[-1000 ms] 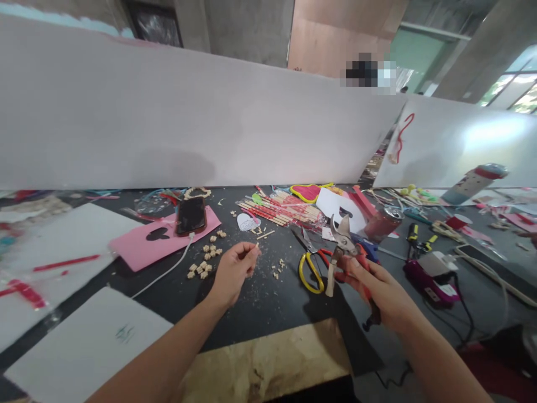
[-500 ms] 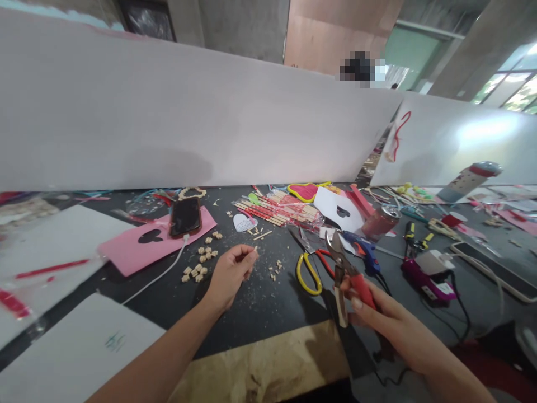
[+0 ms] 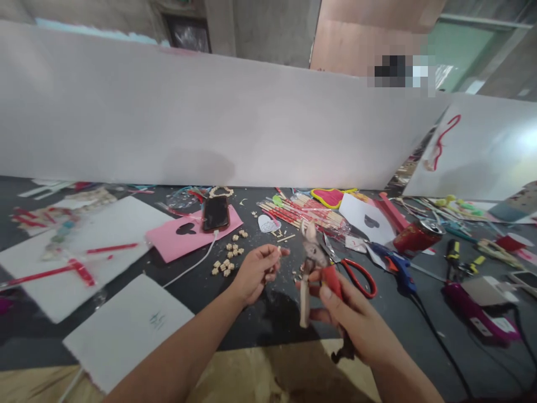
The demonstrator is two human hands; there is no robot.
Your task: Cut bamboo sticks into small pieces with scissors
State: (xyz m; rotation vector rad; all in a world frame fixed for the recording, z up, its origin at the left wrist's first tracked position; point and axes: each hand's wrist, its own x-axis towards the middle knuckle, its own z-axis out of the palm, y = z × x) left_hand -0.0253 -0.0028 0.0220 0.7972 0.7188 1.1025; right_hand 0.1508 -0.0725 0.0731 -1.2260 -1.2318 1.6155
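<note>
Between the thumb and fingertips of my left hand [image 3: 255, 275] is a tiny pale wooden stick piece [image 3: 279, 249]. My right hand [image 3: 356, 319] is wrapped round red-handled pruning shears [image 3: 331, 282], whose blades are blurred and point up, close to the left fingertips. One shear handle looks bare and pale, its red cover lacking. Behind the shears lie scissors [image 3: 364, 274] with a red handle loop showing. Small wooden clusters [image 3: 229, 263] sit left of my left hand. A white heart-shaped cutout [image 3: 268, 224] and loose short sticks [image 3: 286, 238] lie beyond it.
A phone [image 3: 215, 214] on pink card [image 3: 168, 240] has a white cable. Red-and-wood sticks [image 3: 289, 212] lie at the back before a white board [image 3: 210, 123]. To the right are a blue glue gun [image 3: 400, 271], a red can [image 3: 417, 238] and a purple power strip [image 3: 478, 313].
The view has swung left. My right hand has brought the shears closer to my left hand, and they now cover the scissors' yellow loop. The left hand keeps its pinch.
</note>
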